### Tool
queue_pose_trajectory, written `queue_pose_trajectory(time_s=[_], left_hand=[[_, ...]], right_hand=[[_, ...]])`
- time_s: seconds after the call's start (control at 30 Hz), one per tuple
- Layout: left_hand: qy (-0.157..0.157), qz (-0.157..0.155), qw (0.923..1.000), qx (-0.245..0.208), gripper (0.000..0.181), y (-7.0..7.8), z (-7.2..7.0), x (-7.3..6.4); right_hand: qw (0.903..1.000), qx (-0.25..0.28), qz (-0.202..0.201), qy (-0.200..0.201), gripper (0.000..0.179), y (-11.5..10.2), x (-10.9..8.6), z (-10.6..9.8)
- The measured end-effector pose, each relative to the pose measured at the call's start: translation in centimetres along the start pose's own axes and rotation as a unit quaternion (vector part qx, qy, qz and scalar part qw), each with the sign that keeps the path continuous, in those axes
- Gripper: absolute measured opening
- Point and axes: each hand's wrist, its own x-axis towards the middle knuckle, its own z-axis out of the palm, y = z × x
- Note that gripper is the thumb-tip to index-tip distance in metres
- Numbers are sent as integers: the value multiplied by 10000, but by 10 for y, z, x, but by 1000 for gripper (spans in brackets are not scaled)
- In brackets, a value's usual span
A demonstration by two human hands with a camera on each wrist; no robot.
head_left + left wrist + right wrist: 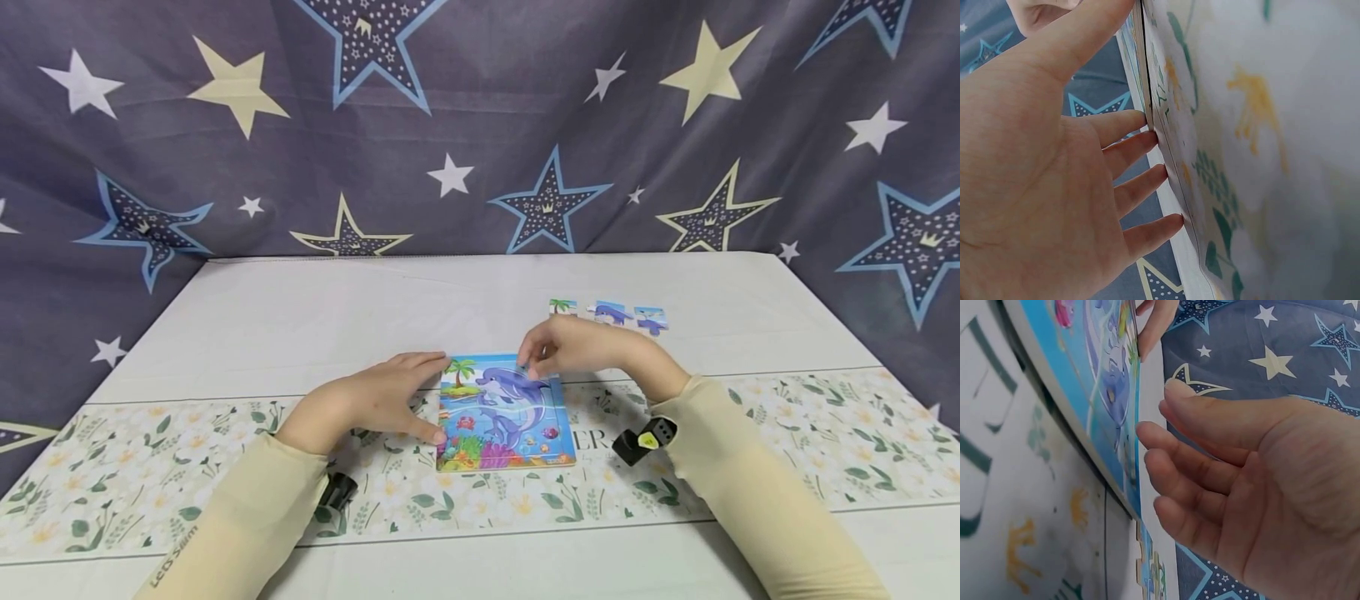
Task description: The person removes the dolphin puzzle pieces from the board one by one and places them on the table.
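Observation:
A dolphin jigsaw puzzle board (491,417) lies flat on the table, showing dolphins, a palm island and coral. Along its left edge is my left hand (386,400), fingers spread, with the thumb at the lower left side and fingertips by the upper left corner. In the left wrist view that palm (1054,175) faces the camera, holding nothing. Over the board's upper right part hovers my right hand (573,346), fingers loosely bent. The right wrist view shows the right hand (1229,469) with a gap between thumb and fingers and no piece in it.
Behind the right hand lie several loose puzzle pieces: a palm tree piece (562,307), a dolphin piece (611,313) and a blue piece (651,320). A floral strip (225,467) runs across the white tabletop (337,308). A starry curtain (480,108) encloses the back and sides.

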Motion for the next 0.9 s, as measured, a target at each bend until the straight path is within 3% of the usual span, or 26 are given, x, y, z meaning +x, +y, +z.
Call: queue_pose_trajectory(time_s=[0.37, 0.9], left_hand=[[-27, 24, 10000, 12, 107, 0, -1, 0], [-65, 34, 10000, 19, 108, -1, -1, 2]], right_hand=[[9983, 107, 7, -569, 25, -5, 1, 6], [9955, -522, 227, -762, 30, -11, 2, 13]])
